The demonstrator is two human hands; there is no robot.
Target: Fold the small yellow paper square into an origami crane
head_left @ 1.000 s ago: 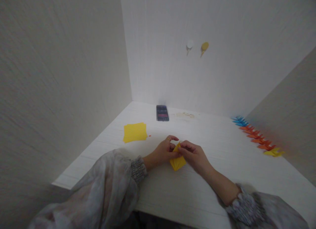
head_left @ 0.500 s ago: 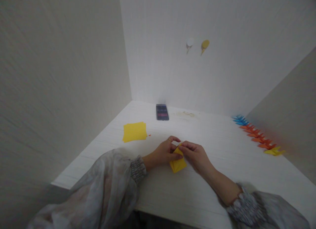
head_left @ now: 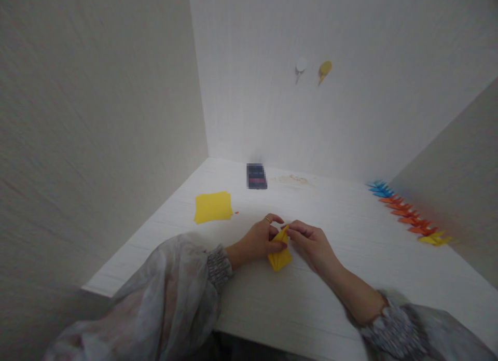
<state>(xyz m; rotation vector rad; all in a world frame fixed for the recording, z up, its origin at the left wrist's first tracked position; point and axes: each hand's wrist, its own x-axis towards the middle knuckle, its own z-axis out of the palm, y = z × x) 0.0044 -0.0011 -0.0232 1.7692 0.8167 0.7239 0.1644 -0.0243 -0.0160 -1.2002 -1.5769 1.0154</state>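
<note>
A partly folded yellow paper piece (head_left: 280, 252) rests on the white table (head_left: 342, 278) in front of me. My left hand (head_left: 259, 239), with a ring on one finger, pinches its left side with curled fingers. My right hand (head_left: 313, 244) pinches the paper's upper tip from the right. Both hands touch the same piece, and their fingertips meet at its top point.
A stack of flat yellow sheets (head_left: 212, 207) lies to the left, a tiny orange scrap beside it. A dark phone (head_left: 256, 176) sits near the back wall. A row of folded blue, orange and yellow paper figures (head_left: 408, 216) lines the right wall. Two round hooks (head_left: 312, 68) hang on the wall.
The hands stay on the yellow piece. The fingers have shifted slightly at its upper tip, and the piece now looks narrower and more pointed.
</note>
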